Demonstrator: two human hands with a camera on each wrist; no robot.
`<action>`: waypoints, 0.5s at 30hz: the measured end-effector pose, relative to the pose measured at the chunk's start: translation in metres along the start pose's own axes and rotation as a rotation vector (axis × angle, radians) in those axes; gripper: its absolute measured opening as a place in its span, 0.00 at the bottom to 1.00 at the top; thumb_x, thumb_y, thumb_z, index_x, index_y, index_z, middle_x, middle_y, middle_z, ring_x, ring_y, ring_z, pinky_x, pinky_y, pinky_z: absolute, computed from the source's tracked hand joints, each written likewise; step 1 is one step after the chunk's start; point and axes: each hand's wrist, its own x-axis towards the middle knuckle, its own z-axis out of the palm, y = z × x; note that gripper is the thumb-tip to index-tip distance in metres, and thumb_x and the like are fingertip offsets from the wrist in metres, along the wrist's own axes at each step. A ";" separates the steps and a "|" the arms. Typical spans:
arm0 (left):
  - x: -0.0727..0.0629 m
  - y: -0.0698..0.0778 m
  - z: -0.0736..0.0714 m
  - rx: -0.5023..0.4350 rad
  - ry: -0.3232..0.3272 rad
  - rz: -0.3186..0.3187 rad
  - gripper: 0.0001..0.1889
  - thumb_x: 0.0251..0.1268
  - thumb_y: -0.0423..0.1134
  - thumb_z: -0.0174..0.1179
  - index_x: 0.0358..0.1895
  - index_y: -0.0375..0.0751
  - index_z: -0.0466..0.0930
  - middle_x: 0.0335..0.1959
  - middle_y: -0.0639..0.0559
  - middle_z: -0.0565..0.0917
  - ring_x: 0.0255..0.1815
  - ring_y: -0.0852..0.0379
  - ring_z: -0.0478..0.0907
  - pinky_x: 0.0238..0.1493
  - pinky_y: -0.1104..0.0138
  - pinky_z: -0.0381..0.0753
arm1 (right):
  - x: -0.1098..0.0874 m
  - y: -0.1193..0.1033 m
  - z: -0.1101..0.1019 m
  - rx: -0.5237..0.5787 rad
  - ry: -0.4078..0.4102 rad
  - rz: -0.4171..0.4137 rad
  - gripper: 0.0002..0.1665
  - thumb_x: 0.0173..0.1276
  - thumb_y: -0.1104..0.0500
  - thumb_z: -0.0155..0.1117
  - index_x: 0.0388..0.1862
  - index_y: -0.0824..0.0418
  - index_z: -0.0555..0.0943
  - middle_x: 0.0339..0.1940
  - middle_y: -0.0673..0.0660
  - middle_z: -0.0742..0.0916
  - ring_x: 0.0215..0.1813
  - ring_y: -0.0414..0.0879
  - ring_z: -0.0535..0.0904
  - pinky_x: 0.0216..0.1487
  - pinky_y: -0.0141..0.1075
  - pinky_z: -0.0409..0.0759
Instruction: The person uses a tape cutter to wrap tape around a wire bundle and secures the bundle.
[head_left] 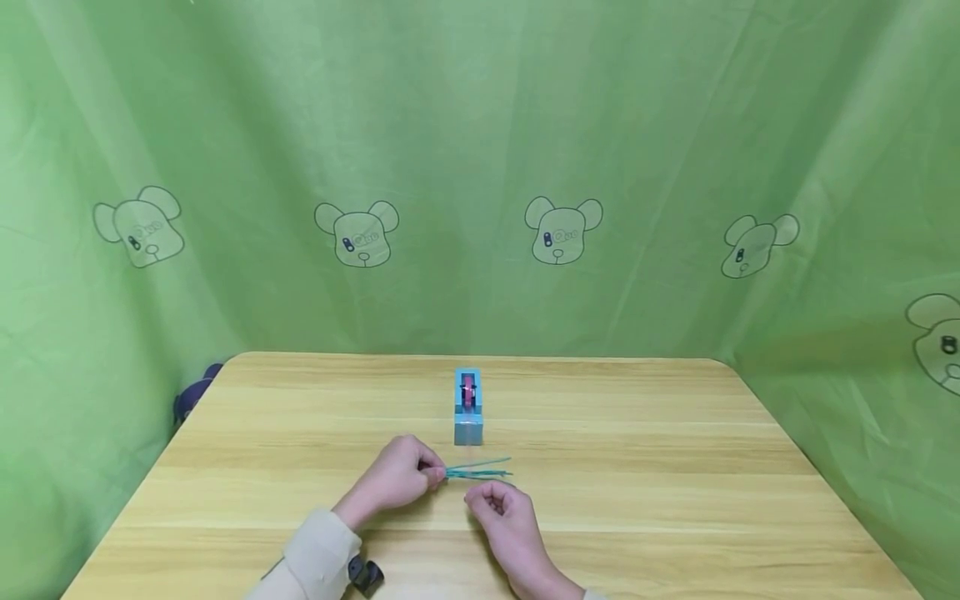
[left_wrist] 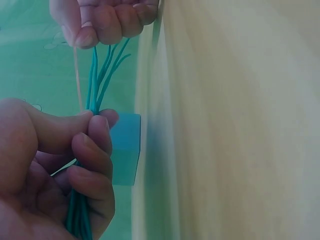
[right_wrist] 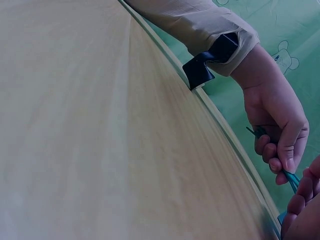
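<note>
My left hand (head_left: 401, 477) pinches a bundle of thin green stems (head_left: 480, 474) between thumb and fingers, low over the table. Their loose ends fan out to the right, and in the left wrist view the lower stems (left_wrist: 80, 215) run through the palm. My right hand (head_left: 506, 521) is just to the right, with its thumb and index finger together. From those fingertips a narrow pale pink strip (left_wrist: 78, 75) stretches down to my left thumb, beside the stems. A blue tape dispenser (head_left: 468, 429) with a pink roll (head_left: 468, 392) stands just beyond my hands.
The wooden table (head_left: 637, 467) spreads to both sides and towards its back edge. A green curtain (head_left: 465, 125) with bear-head prints surrounds it. Something purple (head_left: 193, 393) shows past the left edge. A black strap (head_left: 365, 575) hangs at my left cuff.
</note>
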 end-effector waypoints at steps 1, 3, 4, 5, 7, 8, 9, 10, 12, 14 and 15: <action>0.000 0.000 0.001 0.000 -0.001 -0.002 0.07 0.65 0.32 0.62 0.31 0.42 0.89 0.21 0.56 0.82 0.18 0.61 0.71 0.22 0.68 0.72 | 0.000 0.000 0.000 0.001 0.000 -0.001 0.11 0.69 0.63 0.64 0.41 0.72 0.82 0.38 0.55 0.84 0.41 0.44 0.76 0.41 0.30 0.76; 0.000 0.001 0.002 0.000 0.000 -0.004 0.07 0.65 0.32 0.63 0.31 0.42 0.89 0.20 0.56 0.82 0.18 0.61 0.71 0.22 0.67 0.72 | 0.000 0.000 0.000 0.000 -0.001 -0.004 0.11 0.69 0.63 0.64 0.41 0.72 0.82 0.38 0.55 0.84 0.40 0.44 0.76 0.41 0.30 0.76; 0.000 0.002 0.002 0.002 0.001 -0.003 0.07 0.64 0.32 0.63 0.31 0.42 0.89 0.20 0.56 0.82 0.18 0.61 0.71 0.22 0.68 0.72 | 0.000 0.000 0.000 -0.001 -0.003 -0.005 0.11 0.69 0.62 0.64 0.41 0.72 0.82 0.38 0.55 0.84 0.40 0.43 0.76 0.41 0.30 0.76; 0.000 0.002 0.002 0.004 0.002 -0.002 0.07 0.64 0.32 0.63 0.31 0.42 0.89 0.20 0.56 0.82 0.18 0.61 0.71 0.22 0.68 0.72 | 0.000 -0.001 0.000 -0.001 -0.004 -0.004 0.11 0.69 0.62 0.64 0.40 0.72 0.82 0.37 0.55 0.84 0.39 0.43 0.76 0.40 0.30 0.75; 0.000 0.002 0.002 0.007 0.002 0.001 0.07 0.64 0.32 0.62 0.31 0.42 0.89 0.20 0.56 0.82 0.18 0.61 0.71 0.21 0.68 0.71 | 0.000 -0.001 0.001 0.001 -0.007 -0.002 0.11 0.69 0.61 0.65 0.40 0.72 0.82 0.36 0.55 0.83 0.38 0.43 0.75 0.39 0.29 0.75; 0.000 0.002 0.003 0.007 0.002 0.001 0.07 0.64 0.32 0.62 0.31 0.42 0.89 0.20 0.56 0.82 0.18 0.61 0.71 0.21 0.68 0.71 | 0.000 -0.002 0.001 0.000 -0.007 -0.001 0.11 0.69 0.61 0.65 0.40 0.72 0.82 0.36 0.56 0.83 0.38 0.43 0.75 0.39 0.29 0.75; -0.001 0.003 0.003 0.008 0.002 0.001 0.07 0.64 0.32 0.62 0.31 0.42 0.89 0.20 0.56 0.82 0.17 0.61 0.71 0.21 0.68 0.71 | 0.000 -0.002 0.001 -0.001 -0.009 -0.002 0.12 0.69 0.61 0.65 0.40 0.72 0.82 0.35 0.56 0.83 0.38 0.42 0.75 0.39 0.29 0.74; -0.001 0.003 0.003 0.007 0.001 0.000 0.07 0.64 0.32 0.62 0.31 0.42 0.89 0.20 0.56 0.82 0.17 0.61 0.71 0.21 0.68 0.71 | -0.001 -0.002 0.001 -0.001 -0.010 -0.003 0.12 0.69 0.61 0.65 0.40 0.71 0.82 0.36 0.56 0.83 0.38 0.42 0.75 0.39 0.29 0.75; -0.002 0.005 0.003 0.001 -0.003 0.000 0.07 0.64 0.32 0.62 0.31 0.42 0.89 0.21 0.56 0.82 0.18 0.61 0.71 0.21 0.68 0.72 | -0.001 -0.003 0.001 -0.003 -0.009 -0.004 0.12 0.69 0.61 0.65 0.40 0.71 0.82 0.36 0.56 0.84 0.38 0.43 0.76 0.40 0.29 0.75; -0.003 0.006 0.004 -0.008 -0.006 -0.003 0.07 0.64 0.32 0.62 0.31 0.41 0.89 0.21 0.56 0.83 0.18 0.61 0.72 0.22 0.68 0.73 | -0.002 -0.003 0.001 -0.010 -0.005 -0.006 0.12 0.69 0.61 0.65 0.40 0.71 0.82 0.37 0.56 0.84 0.39 0.43 0.76 0.41 0.29 0.75; -0.004 0.007 0.004 -0.010 -0.007 -0.002 0.07 0.64 0.32 0.62 0.31 0.41 0.89 0.21 0.56 0.83 0.18 0.62 0.72 0.22 0.68 0.73 | -0.002 -0.003 0.001 -0.011 -0.004 -0.005 0.12 0.69 0.61 0.65 0.41 0.71 0.82 0.37 0.56 0.84 0.39 0.43 0.76 0.41 0.29 0.75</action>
